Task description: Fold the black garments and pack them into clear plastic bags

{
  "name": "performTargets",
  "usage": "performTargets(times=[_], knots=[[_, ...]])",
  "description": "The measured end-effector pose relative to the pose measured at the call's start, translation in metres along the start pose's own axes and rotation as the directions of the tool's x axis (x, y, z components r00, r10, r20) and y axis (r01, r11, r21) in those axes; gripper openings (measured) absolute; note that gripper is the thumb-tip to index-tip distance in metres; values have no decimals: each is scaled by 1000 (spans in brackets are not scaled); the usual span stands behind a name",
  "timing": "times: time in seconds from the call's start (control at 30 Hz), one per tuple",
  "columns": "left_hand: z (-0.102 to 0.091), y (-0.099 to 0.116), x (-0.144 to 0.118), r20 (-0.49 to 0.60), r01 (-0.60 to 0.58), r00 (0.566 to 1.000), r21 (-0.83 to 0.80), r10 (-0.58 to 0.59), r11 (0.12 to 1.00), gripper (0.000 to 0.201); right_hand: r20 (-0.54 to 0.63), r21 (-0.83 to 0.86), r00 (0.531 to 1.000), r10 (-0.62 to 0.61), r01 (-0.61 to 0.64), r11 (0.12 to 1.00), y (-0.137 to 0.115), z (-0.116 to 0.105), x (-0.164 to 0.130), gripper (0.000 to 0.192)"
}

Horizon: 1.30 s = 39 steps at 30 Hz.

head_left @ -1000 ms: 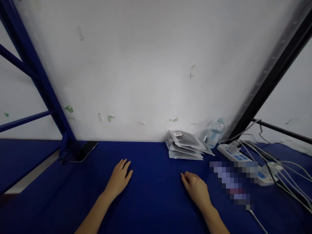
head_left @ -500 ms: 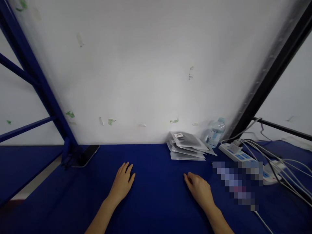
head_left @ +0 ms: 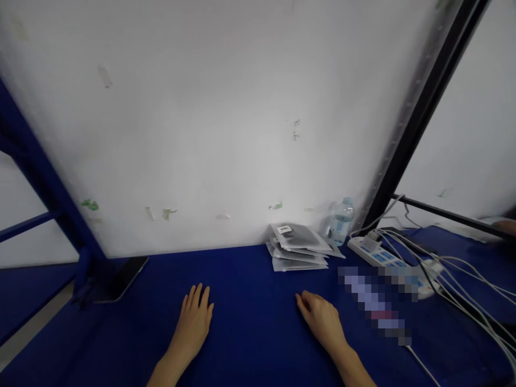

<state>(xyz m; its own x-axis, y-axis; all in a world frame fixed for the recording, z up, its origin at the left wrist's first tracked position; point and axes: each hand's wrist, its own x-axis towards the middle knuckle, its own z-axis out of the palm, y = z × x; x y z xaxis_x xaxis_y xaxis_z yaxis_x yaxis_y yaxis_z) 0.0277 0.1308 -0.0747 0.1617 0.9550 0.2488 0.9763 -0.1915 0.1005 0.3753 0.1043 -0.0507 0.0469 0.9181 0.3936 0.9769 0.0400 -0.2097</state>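
Observation:
My left hand [head_left: 191, 321] lies palm down on the blue tabletop [head_left: 245, 328], its fingers stretched out and slightly apart, holding nothing. To the right, my right hand [head_left: 321, 319] rests on the same surface with its fingers curled in; nothing shows between them, though the palm side is hidden. Beyond the right hand is a stack of several translucent zip bags [head_left: 300, 247], the top one with a small white label. A phone [head_left: 122, 279] with a dark screen lies to the left of my left hand, apart from it.
A clear water bottle [head_left: 342, 221] stands behind the bags by the wall. On the right are a white power strip [head_left: 387, 257], tangled cables [head_left: 463, 293] and a blurred-out object [head_left: 373, 303]. A blue frame post [head_left: 44, 172] and a black post [head_left: 411, 123] flank the white wall.
My view has turned slightly right and tilted, so the bags, bottle and phone appear further left. The left hand's thumb sits nearer its fingers. The right hand stays curled on the table.

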Motion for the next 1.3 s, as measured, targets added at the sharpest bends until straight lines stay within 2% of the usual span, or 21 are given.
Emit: performTargets(times=[0.53, 0.83, 1.07, 1.3], knots=[[2, -8, -4, 7, 5, 1000, -114, -4, 993, 58, -59, -4, 998, -39, 39, 999, -1, -1, -1, 38], [3, -11, -7, -8, -3, 1000, -126, 2, 992, 54, -59, 13, 997, -42, 43, 999, 1, 1, -1, 39], [-5, -13, -7, 46, 3, 999, -136, 3, 991, 55, -39, 57, 998, -40, 42, 997, 1, -1, -1, 40], [1, -17, -8, 29, -21, 999, -130, 25, 991, 55, -26, 82, 999, -24, 26, 996, 1, -3, -1, 41]])
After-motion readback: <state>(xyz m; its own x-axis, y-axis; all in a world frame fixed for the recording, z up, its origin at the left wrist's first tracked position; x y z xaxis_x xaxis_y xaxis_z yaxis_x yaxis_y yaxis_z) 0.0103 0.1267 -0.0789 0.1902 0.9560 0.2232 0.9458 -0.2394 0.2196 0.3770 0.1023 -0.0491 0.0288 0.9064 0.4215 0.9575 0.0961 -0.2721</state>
